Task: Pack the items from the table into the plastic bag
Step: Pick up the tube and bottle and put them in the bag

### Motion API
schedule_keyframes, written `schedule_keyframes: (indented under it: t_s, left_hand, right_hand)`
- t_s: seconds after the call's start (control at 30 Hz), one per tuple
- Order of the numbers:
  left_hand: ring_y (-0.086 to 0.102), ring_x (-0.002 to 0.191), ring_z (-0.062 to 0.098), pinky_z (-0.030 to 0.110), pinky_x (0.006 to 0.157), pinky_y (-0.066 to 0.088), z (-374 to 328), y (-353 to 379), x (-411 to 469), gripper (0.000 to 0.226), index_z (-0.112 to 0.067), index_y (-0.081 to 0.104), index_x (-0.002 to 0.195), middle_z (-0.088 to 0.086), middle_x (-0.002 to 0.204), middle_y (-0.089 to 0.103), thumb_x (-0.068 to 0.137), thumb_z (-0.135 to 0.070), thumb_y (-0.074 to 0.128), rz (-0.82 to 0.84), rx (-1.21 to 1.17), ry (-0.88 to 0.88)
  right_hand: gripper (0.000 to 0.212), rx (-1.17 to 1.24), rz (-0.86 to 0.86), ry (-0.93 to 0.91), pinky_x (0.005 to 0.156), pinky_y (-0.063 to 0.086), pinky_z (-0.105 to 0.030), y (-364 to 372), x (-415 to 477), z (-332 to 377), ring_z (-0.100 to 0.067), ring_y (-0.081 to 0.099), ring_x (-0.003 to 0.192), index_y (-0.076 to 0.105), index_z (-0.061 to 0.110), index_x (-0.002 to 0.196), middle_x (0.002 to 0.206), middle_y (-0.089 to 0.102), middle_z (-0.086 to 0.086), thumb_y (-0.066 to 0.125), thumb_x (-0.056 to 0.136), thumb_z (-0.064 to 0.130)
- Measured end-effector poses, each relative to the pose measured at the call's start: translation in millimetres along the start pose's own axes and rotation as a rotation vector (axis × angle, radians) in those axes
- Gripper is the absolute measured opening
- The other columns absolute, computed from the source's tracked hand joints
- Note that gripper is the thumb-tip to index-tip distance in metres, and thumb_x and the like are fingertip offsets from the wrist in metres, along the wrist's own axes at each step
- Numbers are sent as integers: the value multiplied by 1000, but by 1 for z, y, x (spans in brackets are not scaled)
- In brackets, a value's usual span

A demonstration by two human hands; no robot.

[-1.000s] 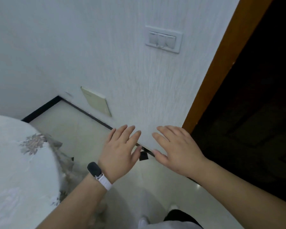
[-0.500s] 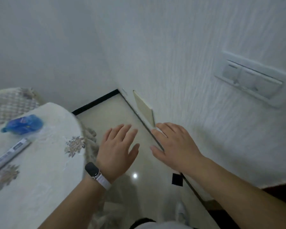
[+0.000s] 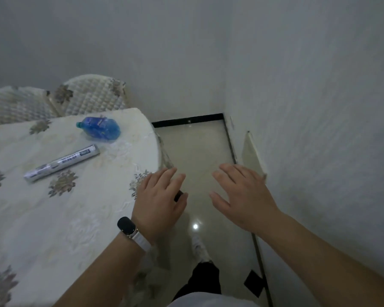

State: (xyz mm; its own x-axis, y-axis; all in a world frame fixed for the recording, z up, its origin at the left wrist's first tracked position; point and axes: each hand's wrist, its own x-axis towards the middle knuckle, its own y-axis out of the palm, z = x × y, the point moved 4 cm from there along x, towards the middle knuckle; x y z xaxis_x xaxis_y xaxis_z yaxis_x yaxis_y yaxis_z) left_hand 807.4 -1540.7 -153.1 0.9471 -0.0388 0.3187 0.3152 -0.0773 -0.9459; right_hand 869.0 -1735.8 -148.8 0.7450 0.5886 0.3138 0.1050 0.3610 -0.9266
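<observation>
A round table [image 3: 42, 218] with a white flowered cloth fills the left side. On it lie a small blue bottle [image 3: 100, 129] on its side and a long silver tube box [image 3: 62, 162]. My left hand [image 3: 160, 202], with a watch on the wrist, hovers at the table's right edge, fingers straight and holding nothing. My right hand [image 3: 242, 196] hovers over the floor to the right, fingers spread and empty. No plastic bag is in view.
Two quilted chair backs [image 3: 91, 96] stand behind the table. A white wall [image 3: 319, 129] runs close on the right, with a cream panel [image 3: 253, 154] low on it. Glossy floor tiles [image 3: 197, 151] lie between table and wall. My foot [image 3: 199, 247] shows below.
The view has swung left from the doorway and wall switch to the table, bringing the bottle and silver tube box fully into sight. Both hands stay flat and empty in front of me.
</observation>
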Motion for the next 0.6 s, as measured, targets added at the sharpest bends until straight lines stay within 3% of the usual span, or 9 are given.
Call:
schedule_keyframes:
  t_s: [0.23, 0.6]
  left_hand:
    - [57, 121, 31, 49, 101, 45, 89, 43, 74, 45, -18, 64, 123, 9, 129, 63, 87, -42, 50, 1, -22, -167]
    - [57, 122, 31, 50, 100, 45, 217, 61, 158, 47, -19, 62, 126, 9, 131, 62, 87, -42, 49, -36, 1, -390]
  right_hand:
    - [51, -43, 111, -103, 97, 43, -41, 40, 125, -16, -28, 55, 116, 62, 16, 122, 129, 60, -7, 44, 90, 50]
    - [53, -26, 145, -254, 96, 45, -44, 89, 316, -2, -28, 56, 116, 61, 16, 124, 130, 60, -7, 42, 89, 51]
